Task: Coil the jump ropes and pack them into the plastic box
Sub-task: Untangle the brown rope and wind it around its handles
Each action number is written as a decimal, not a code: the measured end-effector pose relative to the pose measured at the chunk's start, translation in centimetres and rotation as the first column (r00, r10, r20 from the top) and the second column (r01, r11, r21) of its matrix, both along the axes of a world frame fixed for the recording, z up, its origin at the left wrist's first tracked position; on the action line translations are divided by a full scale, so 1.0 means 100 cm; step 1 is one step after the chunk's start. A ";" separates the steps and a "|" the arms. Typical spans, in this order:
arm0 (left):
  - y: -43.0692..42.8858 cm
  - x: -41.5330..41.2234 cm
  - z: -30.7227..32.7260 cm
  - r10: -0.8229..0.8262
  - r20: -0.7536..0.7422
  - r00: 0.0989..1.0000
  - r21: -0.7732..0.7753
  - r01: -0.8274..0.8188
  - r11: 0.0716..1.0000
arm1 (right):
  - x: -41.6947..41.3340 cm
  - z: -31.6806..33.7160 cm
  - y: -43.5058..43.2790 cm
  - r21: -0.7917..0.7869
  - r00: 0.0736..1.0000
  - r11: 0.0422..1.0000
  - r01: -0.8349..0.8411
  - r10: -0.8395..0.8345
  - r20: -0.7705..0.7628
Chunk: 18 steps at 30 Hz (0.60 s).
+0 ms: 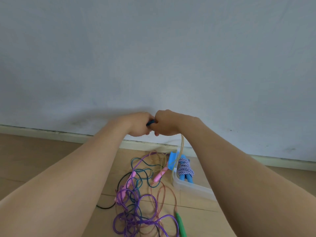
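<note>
1. Here, my left hand (138, 124) and right hand (166, 124) both grip a dark blue piece (150, 124); a yellowish rope (181, 144) hangs below my right hand.
2. The plastic box (191, 186), on the floor (51, 159) near the wall, holds a coiled blue-white rope (185, 167).
3. Tangled ropes (136, 194) lie beside it.

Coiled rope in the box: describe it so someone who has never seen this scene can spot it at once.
Follow the baseboard right to the clear box on the floor. The coiled rope lies inside it. It is the only bundled one, a blue-and-white braid with blue handles; the loose ropes to its left are smooth, tangled cords.
</note>
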State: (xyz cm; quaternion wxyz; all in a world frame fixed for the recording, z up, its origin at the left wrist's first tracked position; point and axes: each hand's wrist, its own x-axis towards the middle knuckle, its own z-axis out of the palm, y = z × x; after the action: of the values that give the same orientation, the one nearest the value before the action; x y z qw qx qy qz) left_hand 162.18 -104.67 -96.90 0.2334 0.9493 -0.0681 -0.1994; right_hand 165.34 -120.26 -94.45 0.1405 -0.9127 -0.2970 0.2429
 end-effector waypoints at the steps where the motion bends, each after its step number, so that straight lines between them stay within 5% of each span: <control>1: -0.002 -0.001 0.000 -0.019 -0.021 1.000 0.014 0.020 1.000 | 0.000 0.000 -0.002 0.002 1.000 1.000 -0.005 0.005 0.021; 9: -0.013 0.001 0.005 -0.179 -0.074 0.981 0.094 0.185 0.978 | 0.015 0.010 -0.030 0.231 0.984 0.969 0.089 -0.121 0.130; 18: -0.009 0.000 0.017 0.047 0.019 0.999 -0.438 -0.034 0.898 | 0.033 -0.006 -0.072 0.522 0.879 0.719 0.459 -0.281 -0.385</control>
State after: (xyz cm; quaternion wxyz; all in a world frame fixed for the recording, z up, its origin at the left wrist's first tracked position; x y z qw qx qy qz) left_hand 162.17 -105.56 -95.21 0.4438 0.8766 -0.0946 -0.1604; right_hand 168.66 -127.49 -95.01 0.5077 -0.8178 -0.1450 0.2290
